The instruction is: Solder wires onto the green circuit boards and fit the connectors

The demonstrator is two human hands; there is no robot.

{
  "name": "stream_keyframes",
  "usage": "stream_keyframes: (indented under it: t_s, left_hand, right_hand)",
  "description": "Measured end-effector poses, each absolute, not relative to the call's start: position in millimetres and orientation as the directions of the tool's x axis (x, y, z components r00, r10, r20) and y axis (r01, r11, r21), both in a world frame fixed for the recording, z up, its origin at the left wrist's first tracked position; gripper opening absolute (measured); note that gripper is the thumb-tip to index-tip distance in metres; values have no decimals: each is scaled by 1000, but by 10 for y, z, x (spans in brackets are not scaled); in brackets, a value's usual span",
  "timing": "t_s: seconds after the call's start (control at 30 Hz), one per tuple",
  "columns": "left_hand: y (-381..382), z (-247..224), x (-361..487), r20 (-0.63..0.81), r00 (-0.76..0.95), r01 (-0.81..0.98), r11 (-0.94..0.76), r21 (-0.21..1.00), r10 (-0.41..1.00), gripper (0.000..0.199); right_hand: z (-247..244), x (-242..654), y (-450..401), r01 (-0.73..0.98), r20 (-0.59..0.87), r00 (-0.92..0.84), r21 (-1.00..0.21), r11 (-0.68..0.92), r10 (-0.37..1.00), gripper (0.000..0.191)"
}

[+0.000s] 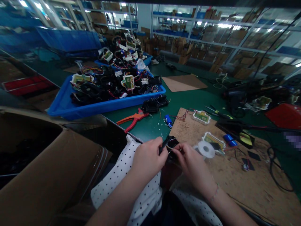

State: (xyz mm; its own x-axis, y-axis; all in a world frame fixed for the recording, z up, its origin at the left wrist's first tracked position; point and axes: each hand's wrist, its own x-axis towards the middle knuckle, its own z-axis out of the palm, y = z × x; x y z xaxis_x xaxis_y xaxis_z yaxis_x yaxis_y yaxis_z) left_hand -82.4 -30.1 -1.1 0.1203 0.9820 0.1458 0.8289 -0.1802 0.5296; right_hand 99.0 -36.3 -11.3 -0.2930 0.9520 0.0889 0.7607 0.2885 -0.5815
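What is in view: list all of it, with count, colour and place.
Shelves: several, pale, background
Large bin: one, blue, upper left
Part-filled trays: at least two, blue, left of centre
Cardboard sheet: one, brown, behind
Pliers: one, red-orange, by near tray
Cylinders: two, blue, beside and on work board
White-framed circuits: two, green-yellow, work board
Roll: one, white, work board
Work board: one, brown, right
Table: one, green, centre
Open box: one, brown, left
Black part: one, between hands
Hands: two, bare, centre
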Motion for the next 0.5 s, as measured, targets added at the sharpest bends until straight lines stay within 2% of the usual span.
stream_keyframes:
  t_s: [0.13,0.23,0.33,0.4,0.5]
  left_hand:
    - [-253,-13,-831,162,134,812,-202,547,978,22]
    - [-249,-11,-830,171,153,806,-223,549,973,20]
    - [-263,-9,-843,167,170,796,-235,558,971,20]
    - [-267,-10,-861,161,176,788,-237,568,971,23]
    - [-251,-6,-888,161,152,760,-219,612,975,27]
  right_hand:
    - [-227,990,-337,690,132,-300,-654,311,945,16]
    - [-203,1033,-322,625,171,-337,-695,356,926,30]
    - [-118,1122,-378,540,212,-342,-752,377,915,23]
    - [-68,1195,-458,459,251,-304,-806,372,919,18]
    - [-31,1330,-607,390,341,-158,-840,376,926,14]
